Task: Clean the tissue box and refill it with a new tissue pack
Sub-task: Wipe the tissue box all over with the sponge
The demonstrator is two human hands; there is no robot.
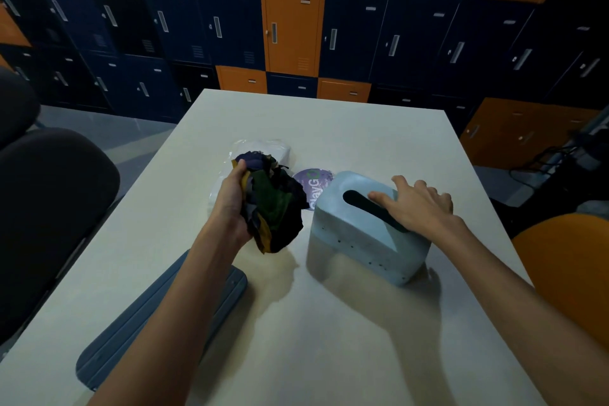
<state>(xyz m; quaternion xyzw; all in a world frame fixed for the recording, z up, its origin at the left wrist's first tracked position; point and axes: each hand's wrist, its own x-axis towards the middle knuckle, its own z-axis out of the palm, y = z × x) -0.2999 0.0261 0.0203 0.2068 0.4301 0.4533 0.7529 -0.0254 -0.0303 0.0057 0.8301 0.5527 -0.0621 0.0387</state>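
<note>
A pale blue-grey tissue box cover (359, 234) with a dark slot on top stands upright on the white table (329, 339), right of centre. My right hand (418, 204) rests on its top with fingers spread and fairly straight, thumb at the slot. My left hand (232, 204) grips a crumpled dark cloth (273, 208) of mixed colours, held just left of the box and above the table. Behind the cloth lies a white tissue pack in clear plastic (270, 148). The box's flat blue-grey base plate (108, 349) lies at the near left, partly under my left forearm.
A round purple sticker (311, 186) lies on the table behind the box. A dark chair (49, 208) stands at the left and an orange chair (566, 273) at the right. Blue and orange lockers (293, 26) line the far wall.
</note>
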